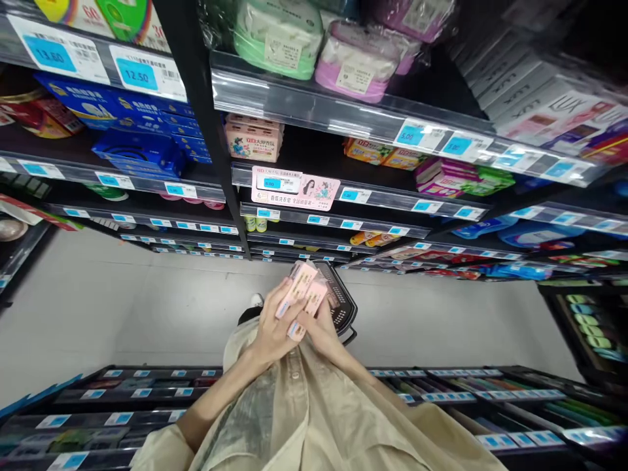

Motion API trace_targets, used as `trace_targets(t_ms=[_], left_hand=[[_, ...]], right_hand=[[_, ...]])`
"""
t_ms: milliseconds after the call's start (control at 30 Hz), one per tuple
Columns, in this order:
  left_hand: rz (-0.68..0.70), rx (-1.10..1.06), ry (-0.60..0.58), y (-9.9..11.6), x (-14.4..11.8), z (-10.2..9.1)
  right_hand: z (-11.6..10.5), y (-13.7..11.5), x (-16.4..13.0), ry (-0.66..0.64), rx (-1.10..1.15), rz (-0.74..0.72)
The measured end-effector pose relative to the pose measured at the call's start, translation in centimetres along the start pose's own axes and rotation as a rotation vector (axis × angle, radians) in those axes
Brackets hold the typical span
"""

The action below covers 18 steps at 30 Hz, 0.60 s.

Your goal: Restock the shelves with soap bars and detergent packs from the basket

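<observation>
Two pink soap boxes are held together in front of my body, at the middle of the head view. My left hand grips them from the left, its fingers wrapped round the boxes. On the other side my right hand is closed on the lower right box, thumb against its near end. Small print on the boxes is too fine to read. Below and beyond my hands stands a dark shopping basket, partly hidden by them; some of its contents show, but I cannot make them out.
Ahead, shelves carry similar pink soap boxes, orange boxes, purple packs and wrapped green soap dishes. Price tags line the shelf edges. Behind me runs another shelf. Grey floor lies between the two shelf rows.
</observation>
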<state>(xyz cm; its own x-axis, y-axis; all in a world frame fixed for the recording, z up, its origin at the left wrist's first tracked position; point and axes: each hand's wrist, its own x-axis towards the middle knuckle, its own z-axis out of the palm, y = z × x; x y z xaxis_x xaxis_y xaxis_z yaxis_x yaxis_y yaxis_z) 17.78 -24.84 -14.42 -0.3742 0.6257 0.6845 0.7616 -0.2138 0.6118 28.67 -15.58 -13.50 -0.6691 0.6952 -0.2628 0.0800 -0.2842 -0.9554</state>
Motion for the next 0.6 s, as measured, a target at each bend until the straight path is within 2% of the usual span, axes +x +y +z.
trace_targets(t_ms=[67, 100, 200, 300, 367, 467, 600], left_hand=[[-0.019, -0.038, 0.069, 0.2, 0.3, -0.4], [-0.070, -0.075, 0.103, 0.3, 0.5, -0.7], [-0.334, -0.279, 0.151, 0.7, 0.6, -1.7], [-0.579, -0.602, 0.091, 1.1, 0.1, -2.3], [-0.722, -0.802, 0.017, 1.4, -0.6, -2.3], [-0.863, -0.972, -0.095, 2.2, -1.3, -1.8], [-0.917, -1.000, -0.073, 2.7, -1.1, -1.4]], right_hand=[[-0.2, -1.0, 0.4, -0.095, 0.007, 0.019], [-0.6, -1.7, 0.7, -0.155, 0.018, 0.027], [-3.0, -4.2, 1.9, -0.296, -0.034, -0.030], [-5.6, -6.9, 3.2, -0.348, -0.404, -0.164], [-6.5, -8.4, 3.8, -0.485, -0.681, -0.185], [-6.1, -9.5, 4.4, -0.782, -0.902, -0.092], [-4.4, -9.8, 5.0, -0.921, -1.024, 0.003]])
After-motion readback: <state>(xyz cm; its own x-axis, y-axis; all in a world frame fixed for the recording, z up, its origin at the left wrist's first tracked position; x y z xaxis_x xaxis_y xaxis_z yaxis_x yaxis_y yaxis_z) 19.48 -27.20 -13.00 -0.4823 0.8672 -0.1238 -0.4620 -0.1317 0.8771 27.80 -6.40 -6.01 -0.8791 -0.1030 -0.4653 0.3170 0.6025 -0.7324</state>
